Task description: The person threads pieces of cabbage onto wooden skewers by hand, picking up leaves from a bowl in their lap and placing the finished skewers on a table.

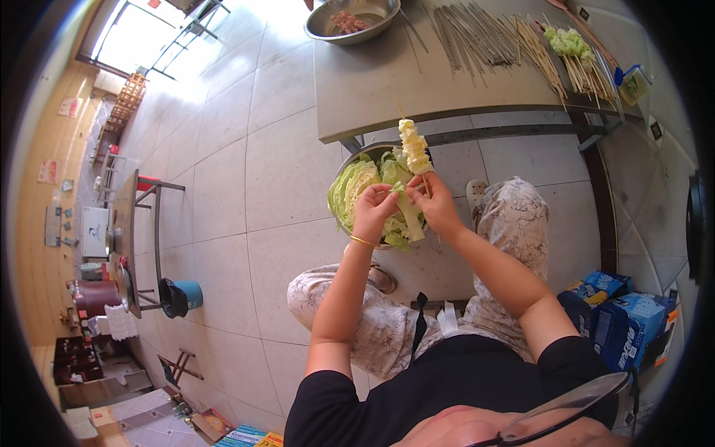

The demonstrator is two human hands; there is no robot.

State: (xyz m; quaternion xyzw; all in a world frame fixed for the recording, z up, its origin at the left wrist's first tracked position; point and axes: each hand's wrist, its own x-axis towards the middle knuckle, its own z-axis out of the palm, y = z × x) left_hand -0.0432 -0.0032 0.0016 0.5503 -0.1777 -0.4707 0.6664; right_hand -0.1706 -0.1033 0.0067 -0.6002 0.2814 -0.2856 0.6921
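Observation:
Between my knees stands a metal basin [339, 226] filled with cabbage, a cut head [349, 187] on its left and loose leaves around it. My right hand [438, 208] grips a wooden skewer [399, 107], tilted upward and threaded with folded pale cabbage pieces [414, 146]. Pinched in the fingers of my left hand [375, 209] is a torn cabbage leaf [410, 215] with a broad pale rib. The right fingertips meet this leaf too. Both hands are over the basin.
Ahead is a metal table [368, 89] bearing a bowl of meat [352, 22], metal skewers [475, 39], bare wooden skewers [539, 56] and finished cabbage skewers [581, 56]. Blue boxes [628, 324] stand at my right. A blue bin [190, 294] is beside another table [125, 218] at left.

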